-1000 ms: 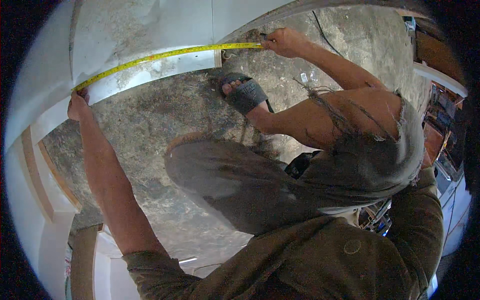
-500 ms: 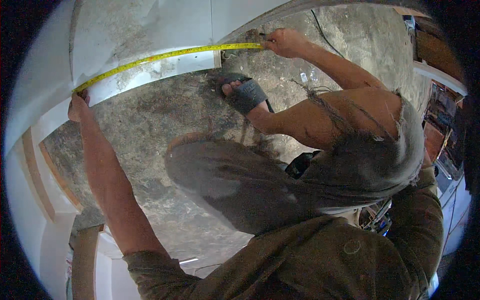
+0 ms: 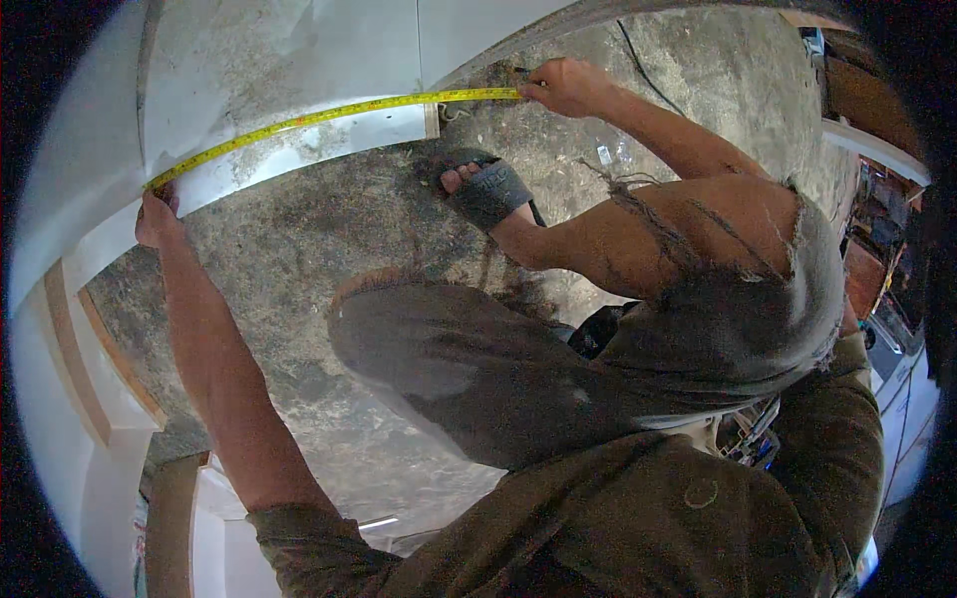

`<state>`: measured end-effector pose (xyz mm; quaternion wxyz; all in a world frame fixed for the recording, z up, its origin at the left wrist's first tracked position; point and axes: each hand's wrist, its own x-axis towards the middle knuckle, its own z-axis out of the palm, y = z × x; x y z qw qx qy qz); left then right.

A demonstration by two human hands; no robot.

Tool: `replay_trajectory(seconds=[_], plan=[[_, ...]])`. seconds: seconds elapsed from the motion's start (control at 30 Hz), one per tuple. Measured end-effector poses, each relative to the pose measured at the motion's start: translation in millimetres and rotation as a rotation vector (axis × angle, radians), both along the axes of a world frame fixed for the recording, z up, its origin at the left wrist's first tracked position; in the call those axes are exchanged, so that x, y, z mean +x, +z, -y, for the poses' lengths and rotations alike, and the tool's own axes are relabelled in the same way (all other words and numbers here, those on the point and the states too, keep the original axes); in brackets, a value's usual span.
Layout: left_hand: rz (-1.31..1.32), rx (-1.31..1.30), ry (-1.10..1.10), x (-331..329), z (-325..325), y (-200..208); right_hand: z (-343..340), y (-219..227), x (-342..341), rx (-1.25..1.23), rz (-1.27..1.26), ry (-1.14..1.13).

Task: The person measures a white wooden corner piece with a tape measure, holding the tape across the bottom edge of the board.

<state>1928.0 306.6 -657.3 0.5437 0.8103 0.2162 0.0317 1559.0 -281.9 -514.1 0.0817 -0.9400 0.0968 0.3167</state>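
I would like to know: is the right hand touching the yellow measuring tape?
Touching. The head view shows the right hand pinching the right end of the yellow measuring tape, without visible gap.

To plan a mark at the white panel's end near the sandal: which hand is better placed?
Probably the right hand: it holds the yellow tape beyond that end; the left hand is at the tape's far end.

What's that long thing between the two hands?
In the head view, a yellow measuring tape spans from the left hand to the right hand, crossing the white panel, then above the floor.
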Motion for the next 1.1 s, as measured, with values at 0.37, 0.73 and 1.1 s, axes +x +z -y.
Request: replay_trajectory(seconds=[0.37, 0.73, 1.1], plan=[[-0.072, 0.071, 0.081, -16.7, 32.1, 37.7, 0.2, -0.5, -1.9, -0.001, 0.042, 0.033], [0.022, -0.046, -0.013, -20.8, 20.9, 30.1, 0.8, -4.9, 2.9, -0.029, -0.032, 0.022], [-0.015, -0.097, 0.036, -34.5, 42.6, 55.5, 3.5, -9.7, -2.2, -0.027, 0.030, 0.033]])
